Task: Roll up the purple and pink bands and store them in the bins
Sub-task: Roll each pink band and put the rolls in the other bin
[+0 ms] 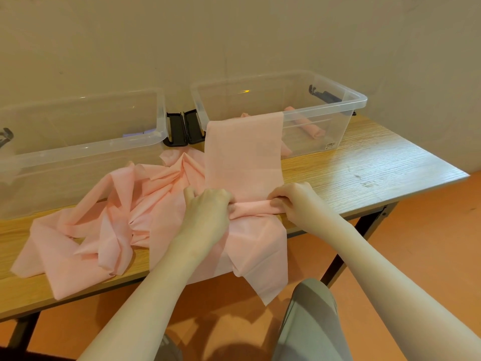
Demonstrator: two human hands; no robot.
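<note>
Left hand (208,204) and right hand (291,201) are both gripping the thin rolled end of the long pink fabric band (244,157) on the wooden worktop (364,162); we are judging rolling barely begun, needing steady forward turns toward the right clear plastic bin (338,100).

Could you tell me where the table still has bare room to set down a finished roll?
Bare wood lies right of the right hand, between the right bin and the table edge. Left of the left hand, loose pink bands crowd the space before the left bin.
</note>
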